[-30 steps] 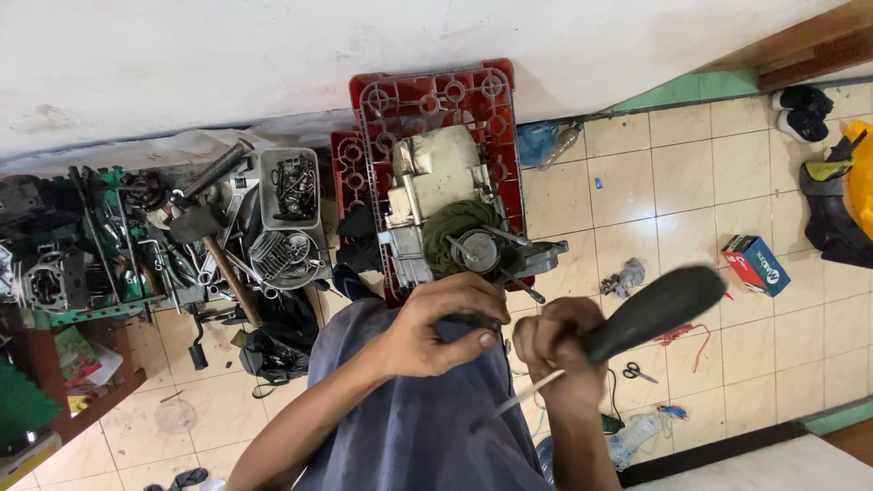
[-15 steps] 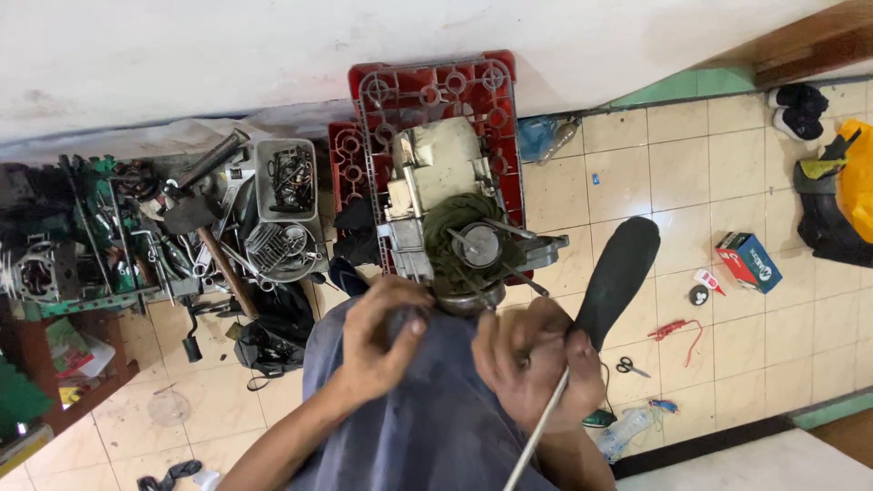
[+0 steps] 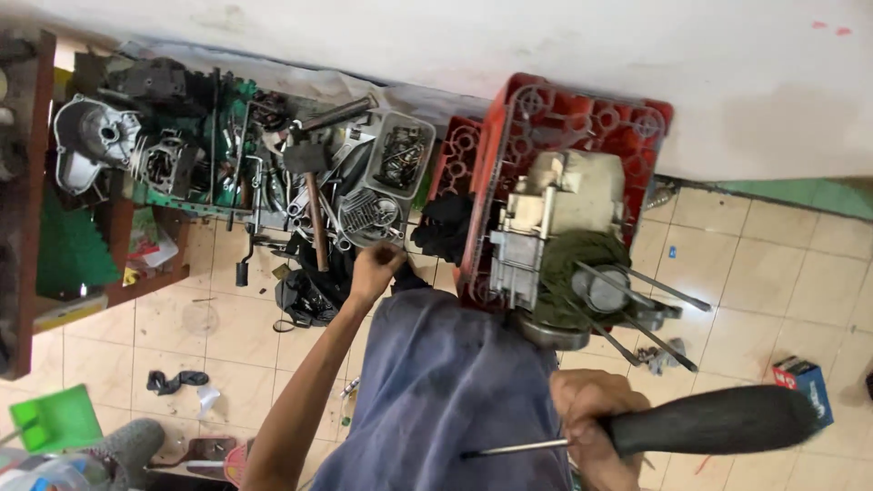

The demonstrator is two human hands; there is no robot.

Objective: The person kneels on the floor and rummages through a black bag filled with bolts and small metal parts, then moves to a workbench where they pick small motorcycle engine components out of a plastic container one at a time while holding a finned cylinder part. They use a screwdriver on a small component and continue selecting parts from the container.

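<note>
Gripping a black-handled screwdriver low over the lap, the right hand is clenched around it; the left hand reaches with loosely curled fingers among tools on the floor, beside the engine on the red crate.

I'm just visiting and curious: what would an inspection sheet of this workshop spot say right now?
Surface: beige tiled floor, dirty in places, along a white wall.
Job's things: engine block with a dark green cloth, resting on a red plastic crate; black-handled screwdriver.
Clutter: pile of metal tools and parts, grey tray of small parts, a hammer, engine casings, small blue and red box.
Grippers: right hand grips the screwdriver; left hand reaches into the tool pile, what it touches is unclear.
Cables: nothing seen.
Surroundings: green dustpan and brown shelf at the left.
</note>
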